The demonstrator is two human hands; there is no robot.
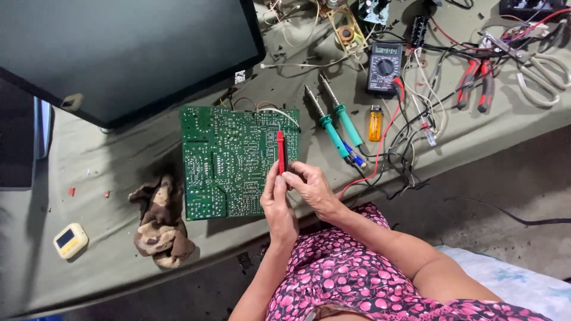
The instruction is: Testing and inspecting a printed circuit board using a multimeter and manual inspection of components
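While both hands pinch probes, the right hand (312,187) holds the red probe (280,151) pointing away, over the green circuit board's (226,160) right edge; the left hand (276,205) grips a barely visible black one alongside.

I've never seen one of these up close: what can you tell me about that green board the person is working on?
The green circuit board lies flat on the cloth-covered table, solder side up, a near-square panel dotted with silvery solder points and pale tracks. Thin wires leave its top edge. The right hand and left hand hold a red probe and a black one beside it, over the board's right part. A crumpled rag lies beside its left lower corner.
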